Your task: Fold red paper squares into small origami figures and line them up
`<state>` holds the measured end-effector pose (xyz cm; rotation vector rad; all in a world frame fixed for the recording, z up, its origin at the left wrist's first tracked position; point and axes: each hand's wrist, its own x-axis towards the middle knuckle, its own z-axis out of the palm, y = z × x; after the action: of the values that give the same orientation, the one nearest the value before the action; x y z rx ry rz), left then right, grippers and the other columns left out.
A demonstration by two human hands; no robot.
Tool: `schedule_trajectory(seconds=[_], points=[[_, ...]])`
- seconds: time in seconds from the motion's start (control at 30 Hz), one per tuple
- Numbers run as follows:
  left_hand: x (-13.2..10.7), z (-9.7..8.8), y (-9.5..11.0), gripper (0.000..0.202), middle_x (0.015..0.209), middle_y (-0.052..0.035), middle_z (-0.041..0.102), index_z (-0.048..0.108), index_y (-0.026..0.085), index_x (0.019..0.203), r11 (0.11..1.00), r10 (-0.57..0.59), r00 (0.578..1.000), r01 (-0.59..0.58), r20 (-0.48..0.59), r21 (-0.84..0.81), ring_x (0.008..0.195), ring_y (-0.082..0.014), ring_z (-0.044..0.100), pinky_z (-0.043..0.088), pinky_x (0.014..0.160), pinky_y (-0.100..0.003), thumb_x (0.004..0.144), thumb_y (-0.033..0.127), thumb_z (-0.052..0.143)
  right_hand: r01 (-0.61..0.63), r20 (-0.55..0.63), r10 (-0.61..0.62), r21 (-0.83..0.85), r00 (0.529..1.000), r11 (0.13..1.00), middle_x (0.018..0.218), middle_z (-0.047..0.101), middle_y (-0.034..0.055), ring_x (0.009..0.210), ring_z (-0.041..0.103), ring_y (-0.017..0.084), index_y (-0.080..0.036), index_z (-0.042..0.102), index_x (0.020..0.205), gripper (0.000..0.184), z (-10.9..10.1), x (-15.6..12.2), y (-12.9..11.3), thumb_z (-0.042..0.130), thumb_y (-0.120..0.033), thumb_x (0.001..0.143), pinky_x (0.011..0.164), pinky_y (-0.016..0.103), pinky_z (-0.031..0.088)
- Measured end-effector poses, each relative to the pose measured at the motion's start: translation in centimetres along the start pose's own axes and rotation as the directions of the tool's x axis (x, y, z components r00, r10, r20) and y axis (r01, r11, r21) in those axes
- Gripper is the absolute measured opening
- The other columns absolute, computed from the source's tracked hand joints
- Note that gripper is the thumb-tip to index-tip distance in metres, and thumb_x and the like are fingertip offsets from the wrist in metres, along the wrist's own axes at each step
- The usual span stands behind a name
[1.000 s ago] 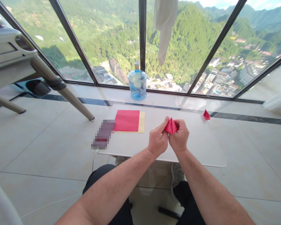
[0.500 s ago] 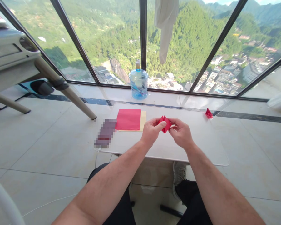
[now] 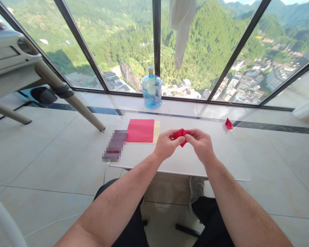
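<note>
A small folded red paper piece point(image 3: 179, 135) is pinched between both hands above the white table point(image 3: 221, 157). My left hand point(image 3: 166, 145) grips its left side with thumb and fingers closed. My right hand point(image 3: 201, 144) grips its right side the same way. Most of the paper is hidden by my fingers. A stack of red and cream paper sheets point(image 3: 141, 130) lies flat on the table to the left of my hands. A finished small red folded piece point(image 3: 228, 124) sits at the table's far right corner.
A blurred dark object point(image 3: 114, 145) lies at the table's left edge. A blue water jug point(image 3: 151, 90) stands by the window. A beige machine on slanted legs point(image 3: 20, 68) stands at the left. White cloth point(image 3: 181, 24) hangs above. My legs are under the table.
Both hands moved away from me and apart, then came together again on the red piece. The paper turned from an upright cone shape to a flatter, smaller shape between my fingertips.
</note>
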<state>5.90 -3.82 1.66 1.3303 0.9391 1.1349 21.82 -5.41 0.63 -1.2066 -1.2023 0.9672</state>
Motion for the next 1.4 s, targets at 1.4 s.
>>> schedule_trajectory(seconds=[1.4], points=[[0.2, 0.4, -0.5, 0.025, 0.076, -0.0039, 0.072, 0.067, 0.014, 0.084, 0.998, 0.057, 0.998, -0.056, 0.015, -0.034, 0.070, -0.0140, 0.067, 0.055, 0.069, -0.027, 0.075, 0.034, 0.078, 0.086, -0.053, -0.089, -0.049, 0.995, 0.995, 0.076, 0.068, 0.0008, 0.067, 0.064, 0.017, -0.020, 0.068, 0.082, 0.018, 1.2, -0.5, -1.2, 0.075, -0.036, 0.077, 0.065, 0.035, 0.056]])
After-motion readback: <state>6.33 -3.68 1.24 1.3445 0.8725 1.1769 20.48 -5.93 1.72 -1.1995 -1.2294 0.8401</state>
